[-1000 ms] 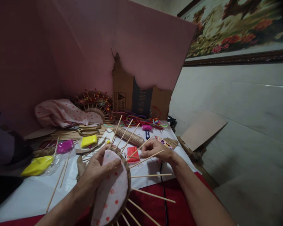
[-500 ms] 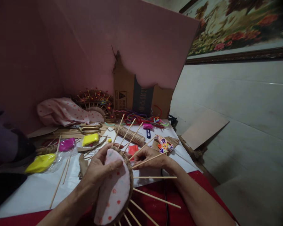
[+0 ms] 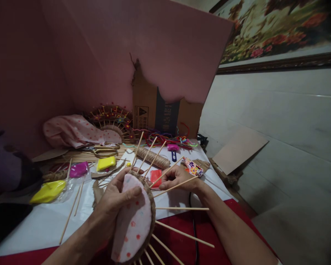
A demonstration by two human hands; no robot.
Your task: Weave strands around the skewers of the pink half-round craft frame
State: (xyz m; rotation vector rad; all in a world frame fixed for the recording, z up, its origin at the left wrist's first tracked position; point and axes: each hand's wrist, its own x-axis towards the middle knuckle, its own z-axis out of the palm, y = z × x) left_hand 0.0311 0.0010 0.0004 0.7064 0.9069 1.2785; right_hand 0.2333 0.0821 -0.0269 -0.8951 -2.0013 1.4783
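Note:
My left hand [image 3: 120, 197] grips a half-round piece covered in pale pink dotted cloth [image 3: 134, 224], thumb on the cloth and fingers behind it. Brown twine runs along its curved edge, and several thin wooden sticks [image 3: 179, 209] fan outward from there. Just right of that edge, my right hand [image 3: 175, 177] is pinched closed among the upper sticks. What its fingertips hold, if anything, is too small to make out. A red packet [image 3: 155, 178] lies on the table behind the fingers.
A twine roll [image 3: 154, 158], gold-handled scissors [image 3: 106, 150], yellow clay packets [image 3: 106, 163] and a purple packet [image 3: 78, 169] lie on the white table cover [image 3: 44, 230]. Behind stand torn cardboard [image 3: 146, 99] and a decorated fan-shaped piece [image 3: 113, 114]. A black cable [image 3: 194, 228] hangs at the front.
My right hand has moved slightly up and right, away from the twined edge. The left hand keeps its hold on the half-round piece, which has shifted very little.

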